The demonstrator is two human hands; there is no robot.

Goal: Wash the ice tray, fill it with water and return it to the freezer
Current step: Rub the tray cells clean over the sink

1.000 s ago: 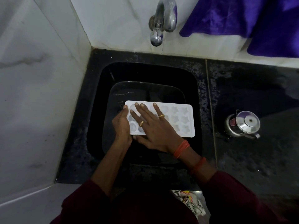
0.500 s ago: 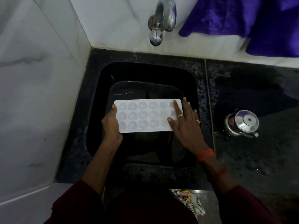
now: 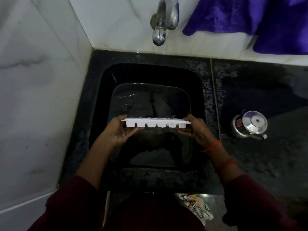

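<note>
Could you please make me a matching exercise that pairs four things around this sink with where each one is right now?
Things
1. ice tray
2. tap
3. steel pot
4. purple cloth

Places
A. on the black counter, right of the sink
B. draped at the top right
C. between the left hand and right hand, over the sink
D. on the wall behind the sink

Pairs: 1-C; 2-D; 3-A; 4-B
</note>
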